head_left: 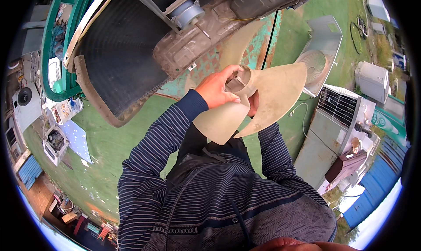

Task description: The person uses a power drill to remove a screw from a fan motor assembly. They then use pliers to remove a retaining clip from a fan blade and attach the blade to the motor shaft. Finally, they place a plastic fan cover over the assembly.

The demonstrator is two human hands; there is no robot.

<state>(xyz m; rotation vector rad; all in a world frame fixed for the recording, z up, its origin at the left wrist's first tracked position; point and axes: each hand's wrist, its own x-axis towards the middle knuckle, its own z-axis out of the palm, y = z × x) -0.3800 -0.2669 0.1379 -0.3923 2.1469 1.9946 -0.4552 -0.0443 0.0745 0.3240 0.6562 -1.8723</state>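
Note:
A beige plastic fan blade (278, 86) with three broad wings is held up in front of my body. My left hand (219, 88) grips it by the central hub (240, 79), thumb on a wing's root and fingers at the hub's rim. Beneath the hub my right hand (253, 103) shows through the gap between two wings, against the underside; most of its fingers are hidden by the blade. Just beyond is the opened outdoor air-conditioner unit, with its fan motor (187, 15) and bare shaft, dirty base pan (188, 51) and dark curved coil (125, 45).
A casing panel with a round fan grille (312, 63) stands at the right. Nearer, a worn metal cabinet (322, 135) carries a dark red box (345, 167) and other items. Green bins or frames (49, 58) stand at far left. A white square part (55, 145) lies on the green floor (109, 163).

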